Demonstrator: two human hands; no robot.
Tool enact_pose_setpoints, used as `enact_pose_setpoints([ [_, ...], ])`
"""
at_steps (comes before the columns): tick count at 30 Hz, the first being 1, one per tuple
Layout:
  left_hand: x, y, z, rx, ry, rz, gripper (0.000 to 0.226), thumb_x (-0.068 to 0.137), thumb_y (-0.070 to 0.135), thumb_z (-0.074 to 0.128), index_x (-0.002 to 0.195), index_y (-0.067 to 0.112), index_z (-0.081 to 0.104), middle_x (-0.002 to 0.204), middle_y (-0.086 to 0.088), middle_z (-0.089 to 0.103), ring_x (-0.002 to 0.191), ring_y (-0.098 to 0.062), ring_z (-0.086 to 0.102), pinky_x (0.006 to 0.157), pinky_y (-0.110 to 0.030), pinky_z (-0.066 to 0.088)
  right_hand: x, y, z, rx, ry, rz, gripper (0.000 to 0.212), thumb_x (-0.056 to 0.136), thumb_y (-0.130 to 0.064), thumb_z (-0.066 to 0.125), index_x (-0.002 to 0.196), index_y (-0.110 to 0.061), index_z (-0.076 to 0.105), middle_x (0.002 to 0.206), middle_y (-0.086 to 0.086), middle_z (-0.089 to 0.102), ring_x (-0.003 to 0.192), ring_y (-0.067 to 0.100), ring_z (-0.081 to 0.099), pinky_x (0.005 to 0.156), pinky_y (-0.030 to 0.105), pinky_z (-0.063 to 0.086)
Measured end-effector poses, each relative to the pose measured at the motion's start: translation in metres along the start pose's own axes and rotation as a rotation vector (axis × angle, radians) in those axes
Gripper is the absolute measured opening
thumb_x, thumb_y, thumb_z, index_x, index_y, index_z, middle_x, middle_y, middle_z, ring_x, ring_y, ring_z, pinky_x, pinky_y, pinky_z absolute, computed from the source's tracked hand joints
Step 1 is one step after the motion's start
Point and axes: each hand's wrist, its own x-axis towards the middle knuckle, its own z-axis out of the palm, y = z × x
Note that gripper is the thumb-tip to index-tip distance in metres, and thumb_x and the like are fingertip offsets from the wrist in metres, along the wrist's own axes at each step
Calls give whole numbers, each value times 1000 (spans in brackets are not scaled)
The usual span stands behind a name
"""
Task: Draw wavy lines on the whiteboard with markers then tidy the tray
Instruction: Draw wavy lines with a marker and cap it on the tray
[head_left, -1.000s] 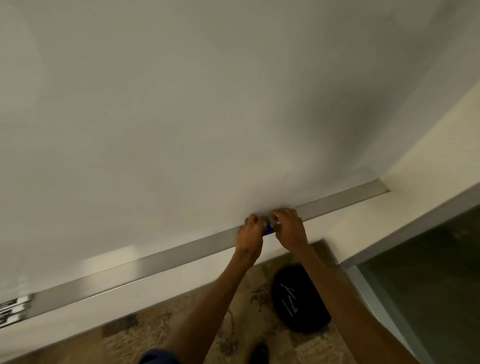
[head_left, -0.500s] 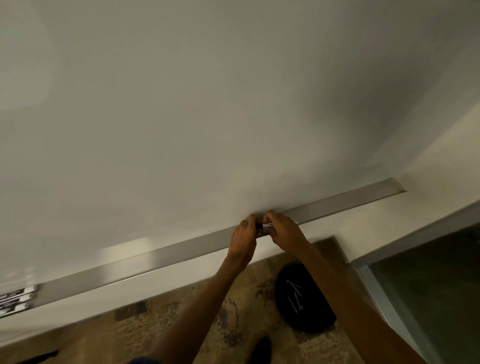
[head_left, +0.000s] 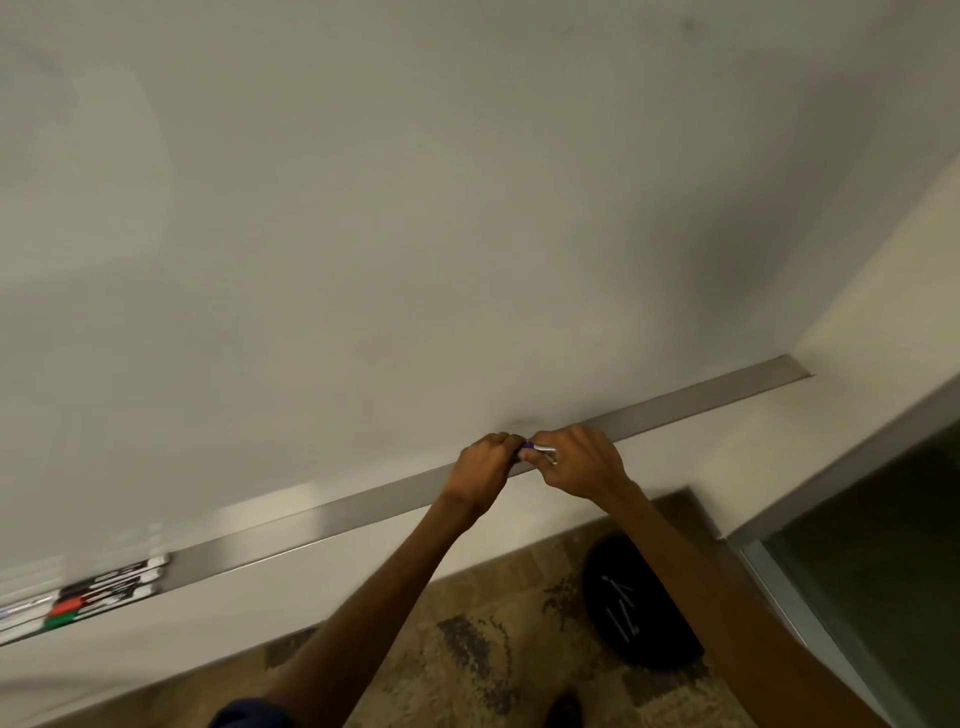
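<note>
Hands barely shifted since earlier frame. Left hand (head_left: 480, 467) and right hand (head_left: 582, 462) close together above long grey metal tray (head_left: 363, 512), pinching opposite ends of blue-capped white marker (head_left: 537, 447). Large white whiteboard (head_left: 415, 234) shows no lines. Judged step: uncapping. Next: pull cap straight off, lift tip to board.

The one camera sits on the person's head, close to the whiteboard (head_left: 415, 234), and looks forward and down (a wide, tilted look), with the tray (head_left: 363, 506) slanting across the middle, the left hand (head_left: 483, 470) and right hand (head_left: 582, 462) just ahead and the carpet (head_left: 467, 654) below.
</note>
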Motion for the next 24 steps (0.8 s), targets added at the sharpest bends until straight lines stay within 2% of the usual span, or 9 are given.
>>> enact_pose_setpoints([
  [3,-27,-9,-22,1,31,32,23,101,15,45,116,11,61,108,-10,66,95,-27,61,74,-32,44,-1,-35,-8,-13,-36,3,50,91,-58,44,97,-16,71,81,4,74,68,22,68,62,29,55],
  [5,-46,-16,-37,-1,58,25,22,101,15,45,115,10,61,105,-11,66,92,-28,60,71,-29,40,-4,-59,-12,-20,-26,10,49,91,-58,47,94,-15,71,81,5,73,68,22,67,63,29,54],
  [9,-85,-25,-67,-15,88,-12,24,103,25,45,112,9,61,102,-10,66,86,-29,61,67,-26,35,-11,-103,-17,-47,-16,52,57,89,-65,42,88,-16,69,78,5,71,66,20,63,64,29,54],
  [12,-114,-31,-84,18,110,-81,27,103,34,43,101,12,58,91,-7,66,76,-28,60,62,-28,33,-18,-132,-20,-21,21,62,58,87,-69,41,83,-18,68,70,2,68,61,18,60,59,27,50],
  [15,-143,-47,-107,37,237,-181,24,102,37,43,97,17,55,84,0,64,70,-24,58,60,-29,37,-20,-158,-25,102,111,100,57,82,-76,39,73,-24,60,60,-6,58,53,12,55,51,24,45],
  [17,-163,-58,-125,22,365,-232,23,103,39,41,99,19,53,80,5,61,64,-19,55,58,-27,41,-16,-180,-31,217,178,146,48,84,-70,46,74,-24,56,61,-8,57,54,11,54,52,18,42],
  [21,-194,-71,-170,-51,619,-354,20,104,40,36,104,23,47,66,9,51,54,-14,50,54,-28,44,3,-240,-40,451,314,149,33,95,-52,48,78,-24,51,60,-11,49,51,7,45,53,18,39],
  [24,-211,-86,-209,-115,770,-399,30,102,45,33,120,24,46,67,10,53,52,-11,52,53,-22,40,21,-289,-45,682,341,97,13,100,-32,47,95,-23,56,71,-14,52,58,4,47,60,22,41],
])
